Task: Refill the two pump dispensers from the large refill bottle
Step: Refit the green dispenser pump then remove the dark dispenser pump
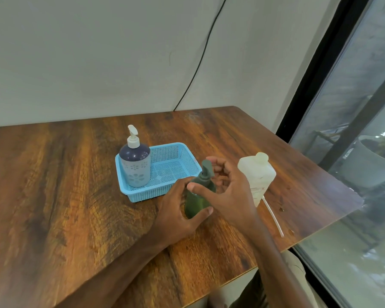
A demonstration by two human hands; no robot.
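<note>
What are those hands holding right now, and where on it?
The green pump dispenser: the left hand grips its body low down, and the right hand curls round its pump collar.

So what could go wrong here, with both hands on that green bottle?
The refill bottle stands close behind the right hand, near the edge of the table; a stray wrist could knock it over. The green dispenser is steadied only by the left hand, so a hard twist at the pump might tip it. The loose white tube could roll off.
</note>
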